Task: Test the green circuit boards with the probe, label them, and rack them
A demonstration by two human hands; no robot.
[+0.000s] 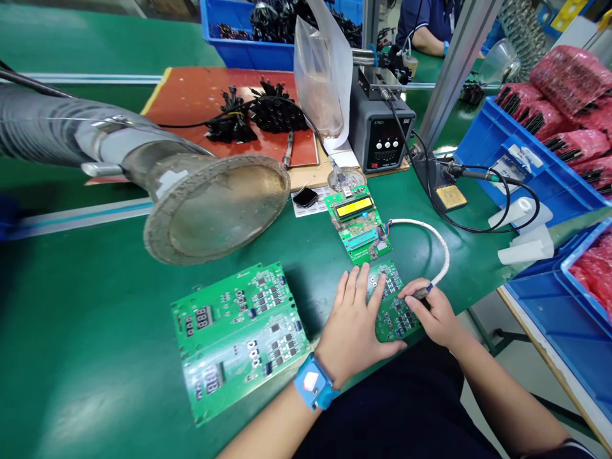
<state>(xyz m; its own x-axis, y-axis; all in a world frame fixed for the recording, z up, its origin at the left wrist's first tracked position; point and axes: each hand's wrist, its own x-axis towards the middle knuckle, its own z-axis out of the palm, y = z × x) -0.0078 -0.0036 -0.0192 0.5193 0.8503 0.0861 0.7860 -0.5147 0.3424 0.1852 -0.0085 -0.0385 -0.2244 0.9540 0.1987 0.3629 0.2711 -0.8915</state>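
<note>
My left hand (351, 315) lies with fingers spread on a green circuit board (393, 312), covering its left part. In my right hand (433, 312) is a dark probe (422, 292) with a white sleeved cable (442, 245); its tip is over the same board, and I cannot tell whether it touches. The cable runs to a green tester board (358, 224) with a yellow display and a blue socket, just beyond my left fingertips. Left of my hands lie two more green circuit boards (241, 341) side by side, with digit displays and chips.
A fume extraction hood (217, 207) hangs over the left of the bench. Behind stand a soldering station (382, 121), an iron stand (442, 182) and a blue bin (253, 51) of black parts. Blue bins (530, 150) with pink-wrapped packs line the right. Another person (428, 29) sits across.
</note>
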